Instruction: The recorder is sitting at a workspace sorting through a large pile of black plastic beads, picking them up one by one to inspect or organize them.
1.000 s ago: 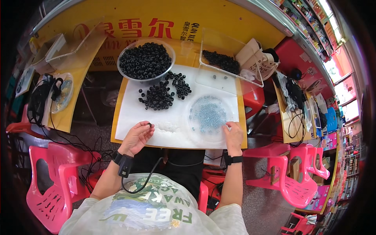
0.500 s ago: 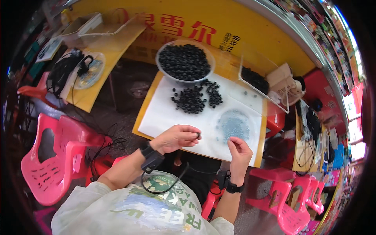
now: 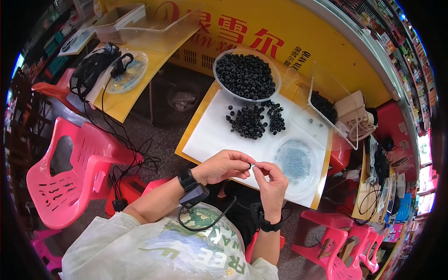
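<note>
My left hand [image 3: 225, 166] is closed, its thumb and forefinger pinching a small black bead [image 3: 249, 166]. Meeting it at the fingertips is my right hand [image 3: 272, 179], also in a pinch, with a tiny pale clear piece [image 3: 253, 164] at its tips. Both hands hover over the near edge of a white-covered table [image 3: 205, 135]. Beyond them lies a loose pile of black beads [image 3: 249, 123]. A round clear dish [image 3: 305, 191] with many tiny pale-blue pieces [image 3: 295, 161] sits just right of my right hand.
A large clear bowl [image 3: 277, 88] full of black beads stands at the table's far side. Right of it is a clear tray [image 3: 352, 116] with black pieces. Pink plastic chairs [image 3: 77, 172] flank me, and black cables [image 3: 122, 135] hang at the left.
My right hand has moved left from beside the dish of blue pieces to meet my left hand. The left hand still pinches the black bead. The whole view has shifted.
</note>
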